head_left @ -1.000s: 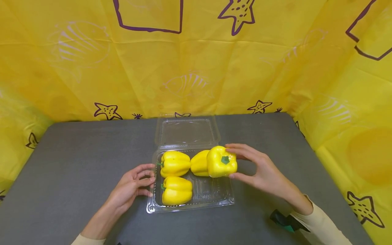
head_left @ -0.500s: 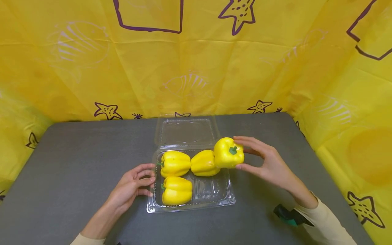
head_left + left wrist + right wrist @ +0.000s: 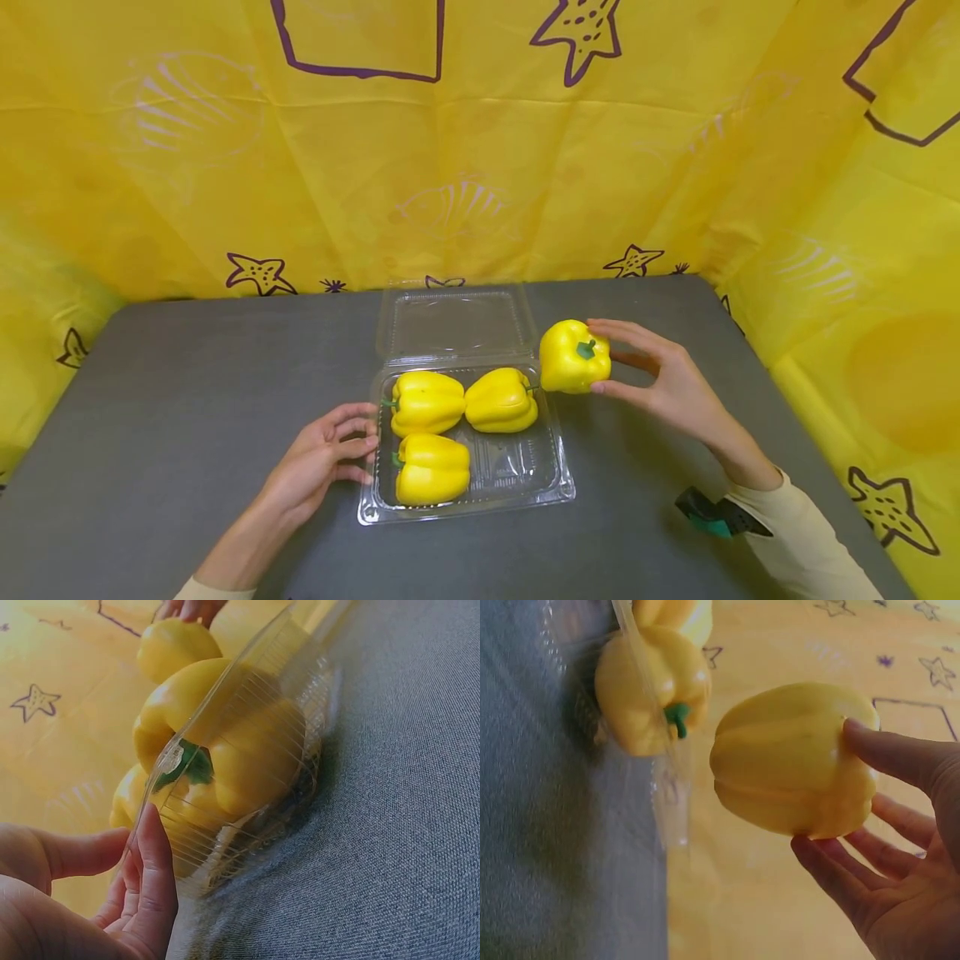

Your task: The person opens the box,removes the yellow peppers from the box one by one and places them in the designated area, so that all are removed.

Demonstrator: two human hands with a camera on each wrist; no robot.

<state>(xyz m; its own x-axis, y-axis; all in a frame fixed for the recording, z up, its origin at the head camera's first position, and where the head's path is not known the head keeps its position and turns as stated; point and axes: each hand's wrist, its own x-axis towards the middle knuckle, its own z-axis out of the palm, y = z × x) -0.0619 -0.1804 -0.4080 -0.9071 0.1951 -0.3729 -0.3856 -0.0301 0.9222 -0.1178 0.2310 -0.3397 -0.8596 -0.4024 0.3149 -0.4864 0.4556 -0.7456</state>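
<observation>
Right fingers [image 3: 829, 870] round one pepper [image 3: 791, 761], left fingers [image 3: 156, 881] in a pinch on a clear container [image 3: 513, 467] of three peppers [image 3: 427, 404].

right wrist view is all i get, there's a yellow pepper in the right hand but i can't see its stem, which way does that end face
Observer: In the head view, the held pepper has its green stem facing roughly into that view.
Operator: ok and where's the other hand, it's not in my picture
Observer: The left hand pinches the rim of the clear container, thumb on one side and fingers on the other.
Operator: how many are sitting in there, i only make out two
Observer: Three: the far left pepper, the far right pepper and the near left pepper, as the head view shows them.
</observation>
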